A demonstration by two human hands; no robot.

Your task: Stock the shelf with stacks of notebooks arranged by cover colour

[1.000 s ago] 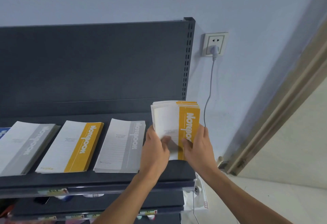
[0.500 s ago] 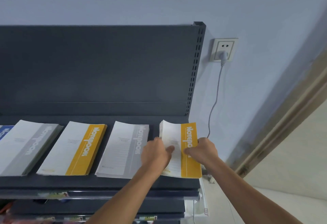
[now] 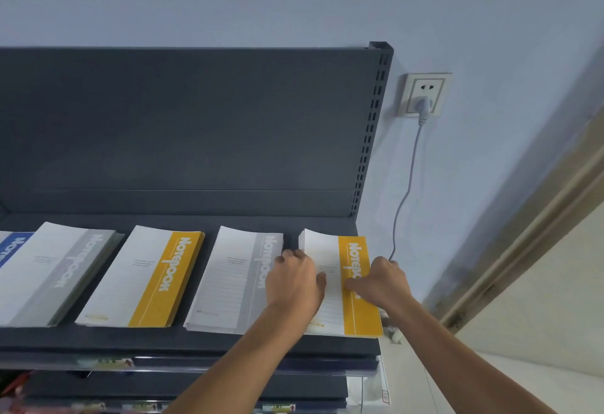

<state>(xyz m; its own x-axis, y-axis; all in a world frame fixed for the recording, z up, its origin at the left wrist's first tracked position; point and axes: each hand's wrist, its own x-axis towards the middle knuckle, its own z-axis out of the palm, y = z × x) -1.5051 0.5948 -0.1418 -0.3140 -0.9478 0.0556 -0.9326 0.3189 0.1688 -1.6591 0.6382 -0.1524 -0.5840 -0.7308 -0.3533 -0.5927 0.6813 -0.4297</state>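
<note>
A stack of yellow-spined notebooks (image 3: 354, 312) lies flat at the right end of the dark shelf (image 3: 196, 341). My left hand (image 3: 295, 278) grips the stack's left edge, thumb on the white cover. Over on the right edge, my right hand (image 3: 380, 278) holds it with the thumb across the yellow band. To the left lie a grey-spined stack (image 3: 235, 279), another yellow stack (image 3: 143, 278), a second grey stack (image 3: 55, 270) and a blue-spined one (image 3: 8, 247) cut off by the frame.
The shelf's dark back panel (image 3: 183, 119) rises behind the stacks, with a slotted upright (image 3: 371, 126) at its right. A wall socket (image 3: 425, 95) with a plug and hanging cable is to the right. Lower shelves (image 3: 196, 387) sit beneath. A door frame (image 3: 523, 240) runs at far right.
The yellow stack went from held upright above the shelf to lying flat at the shelf's right end. Both hands came down with it and stay on its edges.
</note>
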